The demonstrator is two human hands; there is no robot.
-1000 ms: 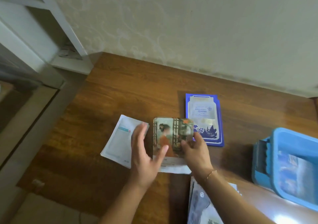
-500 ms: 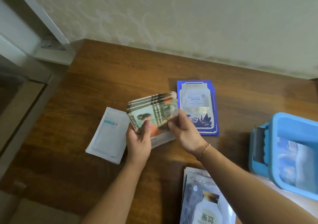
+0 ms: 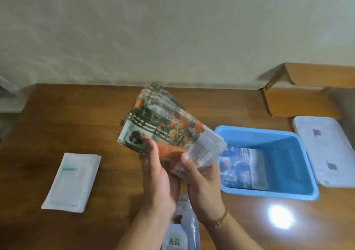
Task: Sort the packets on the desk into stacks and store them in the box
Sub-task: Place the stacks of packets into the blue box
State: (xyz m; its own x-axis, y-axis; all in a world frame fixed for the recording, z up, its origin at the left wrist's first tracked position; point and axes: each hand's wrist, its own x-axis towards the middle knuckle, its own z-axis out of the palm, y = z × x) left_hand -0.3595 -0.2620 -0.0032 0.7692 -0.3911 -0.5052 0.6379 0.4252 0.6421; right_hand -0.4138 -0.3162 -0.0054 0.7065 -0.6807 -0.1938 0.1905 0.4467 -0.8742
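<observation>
Above the counter (image 3: 57, 115), just left of the blue box (image 3: 299, 193), I see both hands, left (image 3: 159, 180) and right (image 3: 203, 184), closed around a fanned stack of floral packets (image 3: 165, 128).

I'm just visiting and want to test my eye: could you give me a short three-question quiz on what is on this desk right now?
1. True or false: the blue box already holds a packet.
2. Which hands hold the stack of painted-garden packets? A) left hand only B) right hand only C) both
3. Fill in: the stack of white packets lies on the desk to the ____ of the hands.

Key: 1 true, a blue-printed packet lies inside. 2 C. 3 left.
</observation>
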